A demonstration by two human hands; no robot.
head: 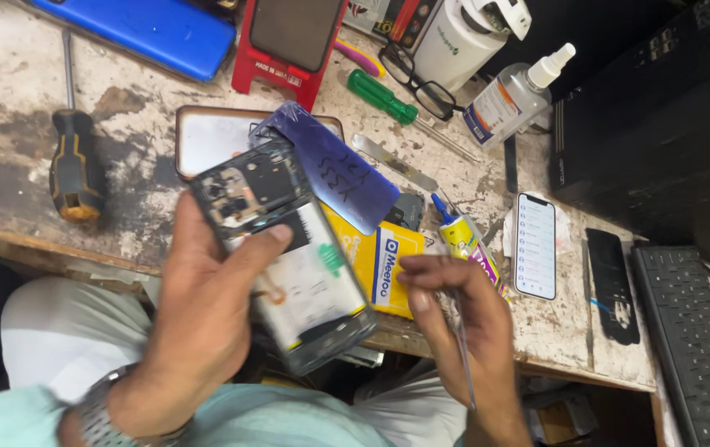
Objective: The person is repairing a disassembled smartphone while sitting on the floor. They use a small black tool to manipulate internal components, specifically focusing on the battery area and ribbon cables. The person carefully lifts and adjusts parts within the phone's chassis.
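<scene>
My left hand [197, 306] grips an opened phone [284, 248] with its back cover off, showing the camera module, circuit parts and a white battery. The thumb lies across its middle. My right hand [462, 319] sits just right of the phone, fingers pinched on a thin metal tool [462, 356] whose shaft runs down past the palm. A dark blue back cover [338, 170] and a yellow packet [384, 261] lie on the bench behind the phone.
The worn bench [15, 91] carries a black-and-yellow screwdriver [75, 165], a green screwdriver [384, 98], glasses [417, 79], a spray bottle [512, 99], a glue tube [466, 244], a lit phone [535, 246], a dark phone panel [611, 285], a red stand [284, 50] and a keyboard [690, 339].
</scene>
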